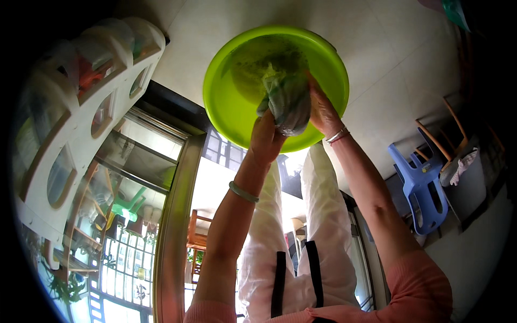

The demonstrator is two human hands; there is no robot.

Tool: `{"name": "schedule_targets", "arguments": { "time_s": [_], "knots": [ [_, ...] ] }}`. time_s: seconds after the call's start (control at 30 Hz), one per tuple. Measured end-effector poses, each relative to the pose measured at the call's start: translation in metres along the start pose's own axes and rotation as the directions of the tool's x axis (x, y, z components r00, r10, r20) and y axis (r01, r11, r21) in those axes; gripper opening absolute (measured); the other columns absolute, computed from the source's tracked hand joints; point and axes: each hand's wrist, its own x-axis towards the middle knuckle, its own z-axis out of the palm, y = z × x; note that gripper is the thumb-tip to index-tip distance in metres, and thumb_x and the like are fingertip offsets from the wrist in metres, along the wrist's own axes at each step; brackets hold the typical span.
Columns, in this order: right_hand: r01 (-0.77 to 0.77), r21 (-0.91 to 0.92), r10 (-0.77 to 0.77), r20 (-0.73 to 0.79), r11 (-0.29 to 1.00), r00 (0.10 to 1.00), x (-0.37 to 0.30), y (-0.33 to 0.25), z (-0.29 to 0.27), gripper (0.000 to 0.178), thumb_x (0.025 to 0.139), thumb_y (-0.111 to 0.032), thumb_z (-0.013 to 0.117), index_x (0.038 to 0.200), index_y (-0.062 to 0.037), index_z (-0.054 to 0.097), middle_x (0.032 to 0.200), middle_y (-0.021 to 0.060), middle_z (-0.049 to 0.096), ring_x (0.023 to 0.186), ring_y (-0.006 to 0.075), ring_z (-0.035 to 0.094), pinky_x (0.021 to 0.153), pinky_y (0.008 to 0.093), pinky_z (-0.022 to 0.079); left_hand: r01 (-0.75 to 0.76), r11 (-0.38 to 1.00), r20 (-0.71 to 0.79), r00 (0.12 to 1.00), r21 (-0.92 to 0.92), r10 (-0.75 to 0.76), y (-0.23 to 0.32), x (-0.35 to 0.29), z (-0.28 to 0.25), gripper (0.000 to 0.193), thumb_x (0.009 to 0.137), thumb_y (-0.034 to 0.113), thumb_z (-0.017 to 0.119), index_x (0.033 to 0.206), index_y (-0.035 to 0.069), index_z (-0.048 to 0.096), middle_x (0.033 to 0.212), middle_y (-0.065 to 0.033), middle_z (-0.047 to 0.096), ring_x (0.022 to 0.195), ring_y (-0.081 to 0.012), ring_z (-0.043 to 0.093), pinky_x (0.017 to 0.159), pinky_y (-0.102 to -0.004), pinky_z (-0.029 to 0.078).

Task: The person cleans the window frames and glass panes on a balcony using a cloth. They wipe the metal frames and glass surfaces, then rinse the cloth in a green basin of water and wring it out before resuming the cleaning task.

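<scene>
A wet grey-green cloth [291, 102] is bunched up over a bright lime-green basin [226, 110], its lower end glistening. My left hand [265, 135] is closed round the lower left side of the bundle. Along the cloth's right side lies my right hand [323, 112], pressed against it, with its fingertips partly hidden by the cloth. Water with foam or bubbles [264, 51] shows in the basin beyond the cloth.
On the left stands a white rack [81, 102] with oval openings, beside a glass door [129, 177]. To the right are a blue plastic stool [423, 188] and a wooden chair [452, 134] with a cloth on it. Pale floor tiles [388, 59] surround the basin.
</scene>
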Motion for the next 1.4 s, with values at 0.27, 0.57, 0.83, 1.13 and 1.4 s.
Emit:
{"name": "schedule_targets", "arguments": {
  "time_s": [0.27,0.57,0.83,1.13,1.4],
  "knots": [
    [-0.184,-0.060,0.183,-0.030,0.981,0.983,0.008,-0.004,0.016,0.032,0.090,-0.021,0.070,0.117,-0.0050,0.061,0.109,0.0064,0.064,0.100,0.0148,0.062,0.090,0.0301,0.051,0.488,0.686,0.083,0.842,-0.540,-0.533,0.031,0.008,0.013,0.061,0.097,0.040,0.057,0.141,0.002,0.039,0.140,-0.0146,0.049,0.125,-0.0242,0.053,0.104,-0.0378,0.045],
    [-0.183,-0.383,0.164,-0.082,0.905,0.983,0.025,-0.001,0.026,0.030,0.083,-0.012,0.075,0.108,-0.0039,0.060,0.100,0.0045,0.062,0.090,0.0126,0.061,0.079,0.0260,0.052,0.497,0.686,-0.429,0.856,0.531,-0.288,0.024,0.013,0.023,0.076,0.088,0.050,0.066,0.135,0.000,0.034,0.119,-0.0290,0.061,0.106,-0.0377,0.064,0.089,-0.0445,0.049],
    [-0.280,-0.113,0.261,-0.157,0.953,0.953,0.036,-0.004,0.000,0.076,0.092,-0.052,0.063,0.145,-0.0033,0.037,0.139,0.0139,0.043,0.113,0.0242,0.056,0.096,0.0378,0.050,0.494,0.865,-0.324,0.807,-0.091,-0.495,0.011,0.014,0.005,0.049,0.097,0.044,0.054,0.119,0.001,0.051,0.112,-0.0190,0.066,0.099,-0.0305,0.066,0.081,-0.0398,0.053],
    [-0.209,-0.085,0.222,0.192,0.974,0.956,0.012,-0.029,0.022,0.052,0.094,-0.040,0.063,0.133,-0.0068,0.055,0.126,0.0117,0.059,0.121,0.0251,0.052,0.103,0.0375,0.043,0.442,0.348,0.229,0.830,-0.827,-0.509,0.009,0.010,-0.013,0.053,0.104,0.050,0.037,0.136,0.010,0.048,0.128,-0.0095,0.058,0.117,-0.0214,0.058,0.097,-0.0400,0.050],
    [0.004,-0.387,-0.095,-0.215,0.922,0.972,-0.021,0.009,0.041,0.036,0.088,-0.018,0.073,0.120,-0.0068,0.059,0.109,0.0020,0.062,0.095,0.0106,0.058,0.084,0.0270,0.049,0.394,0.775,-0.376,0.706,-0.494,-0.600,0.028,0.005,0.018,0.047,0.095,0.043,0.060,0.133,0.015,0.054,0.121,-0.0045,0.062,0.108,-0.0208,0.060,0.093,-0.0415,0.048]
  ]
}}
